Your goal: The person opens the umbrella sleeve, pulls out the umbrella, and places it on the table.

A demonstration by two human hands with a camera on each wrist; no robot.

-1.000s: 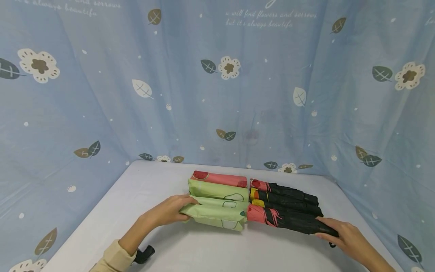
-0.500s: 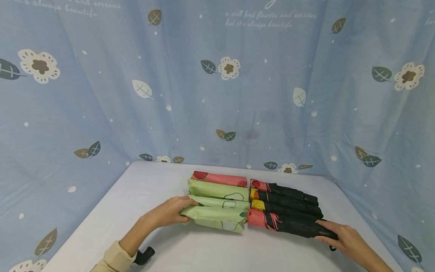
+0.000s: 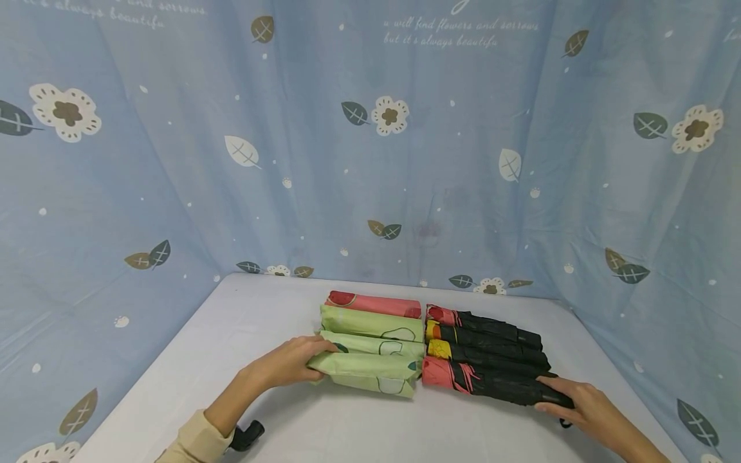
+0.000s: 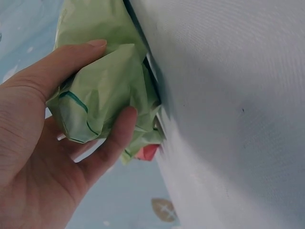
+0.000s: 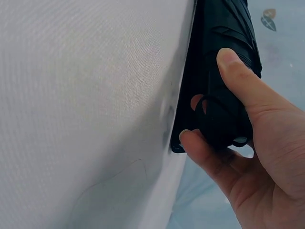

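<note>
In the head view, my left hand (image 3: 294, 361) grips the left end of the front light green pouch (image 3: 367, 366), printed with a pale outlined shape. The left wrist view shows the thumb and fingers around the crumpled green end. My right hand (image 3: 587, 408) holds the handle end of the front folded umbrella (image 3: 503, 387), black with a red left end. A black cord loop (image 5: 205, 107) hangs by its handle in the right wrist view. Behind lie more green pouches (image 3: 370, 323), a red pouch (image 3: 376, 305) and other folded black umbrellas (image 3: 492, 337) with yellow or red ends.
A white-covered table (image 3: 370, 437) bears both rows, which lie side by side with their ends close. A black curved object (image 3: 247, 435) lies beside the left sleeve (image 3: 197, 438), partly hidden. Blue printed curtains (image 3: 307, 161) enclose the back and sides.
The front umbrella and my right hand have shifted slightly down and toward me. My left hand and the front green pouch have moved slightly the same way; both grips stay the same.
</note>
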